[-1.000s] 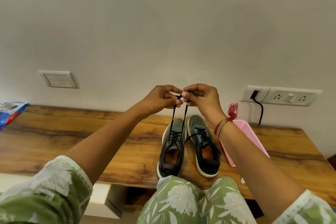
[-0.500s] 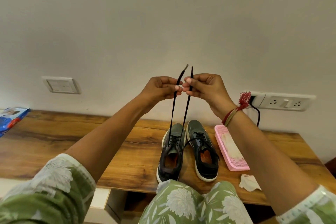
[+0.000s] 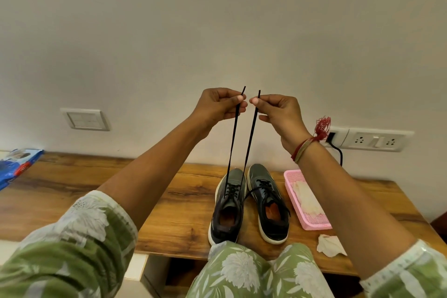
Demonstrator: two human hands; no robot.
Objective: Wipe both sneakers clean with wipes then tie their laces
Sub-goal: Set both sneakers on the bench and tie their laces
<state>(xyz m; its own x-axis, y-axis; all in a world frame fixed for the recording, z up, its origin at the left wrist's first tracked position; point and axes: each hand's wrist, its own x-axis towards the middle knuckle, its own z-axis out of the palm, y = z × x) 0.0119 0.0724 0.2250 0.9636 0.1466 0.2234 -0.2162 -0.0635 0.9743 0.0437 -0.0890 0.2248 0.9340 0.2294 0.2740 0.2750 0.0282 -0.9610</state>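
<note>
Head view showed us a wooden table against a plain wall that bore a switch plate and a socket strip. The left sneaker and right sneaker stood side by side near the table's front edge. Our left hand and right hand each pinched one of the left sneaker's laces, raised taut. A wipes pack was cut off at the frame's left edge, and our knee hid that sneaker's heel.

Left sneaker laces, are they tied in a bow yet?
No, the left hand and right hand each pinch one end of the untied laces above the left sneaker.
</note>
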